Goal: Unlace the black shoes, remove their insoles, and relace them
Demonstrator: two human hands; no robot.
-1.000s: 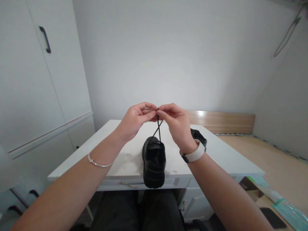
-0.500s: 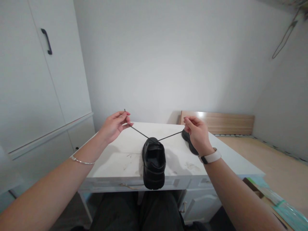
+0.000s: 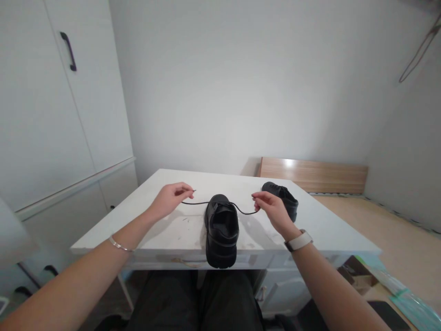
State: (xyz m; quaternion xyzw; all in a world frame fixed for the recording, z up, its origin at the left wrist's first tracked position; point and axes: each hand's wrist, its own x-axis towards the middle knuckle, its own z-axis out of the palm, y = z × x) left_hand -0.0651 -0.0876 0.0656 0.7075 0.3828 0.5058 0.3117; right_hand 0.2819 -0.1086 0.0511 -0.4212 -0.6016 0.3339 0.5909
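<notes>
A black shoe [image 3: 222, 234] sits at the front edge of the white table, its heel towards me and its toe pointing away. From its front a thin black shoelace [image 3: 245, 213] runs out to both sides, hanging slack. My left hand [image 3: 171, 198] pinches the left end of the lace, whose tip pokes out past the fingers. On the other side, my right hand [image 3: 270, 208] is closed on the right end. Both hands are just above the table, apart from the shoe. Behind my right hand stands a second black shoe [image 3: 283, 197].
The white table [image 3: 138, 216] stands against a plain wall. A white cabinet [image 3: 69, 138] is on the left. To the right is a bed frame with a wooden headboard [image 3: 317, 176]. An open cardboard box [image 3: 358, 271] lies at the lower right.
Both hands have come down and inward towards the shoe. The lace, stretched taut before, now sags on both sides. The second shoe shows more fully.
</notes>
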